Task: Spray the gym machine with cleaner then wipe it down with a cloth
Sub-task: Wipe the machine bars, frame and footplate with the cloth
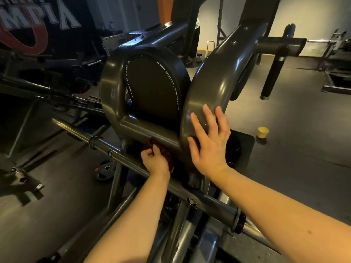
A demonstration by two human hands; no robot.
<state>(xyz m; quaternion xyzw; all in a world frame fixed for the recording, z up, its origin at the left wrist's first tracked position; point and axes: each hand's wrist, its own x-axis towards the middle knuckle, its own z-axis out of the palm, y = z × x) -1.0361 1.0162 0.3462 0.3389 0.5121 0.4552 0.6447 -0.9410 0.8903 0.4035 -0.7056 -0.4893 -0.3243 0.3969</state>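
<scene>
Left hand [154, 162] down low, fingers curled tight round a bunched reddish-brown cloth [168, 157], pressing it up against the underside of the dark grey steel gym machine's [214, 76] cross tube, just below the round black padded cushion [152, 82]. Right hand [209, 141] is flat on the machine's broad curved arm, fingers straight and spread, holding nothing. Small yellow cup [262, 132] sits on the floor beyond.
</scene>
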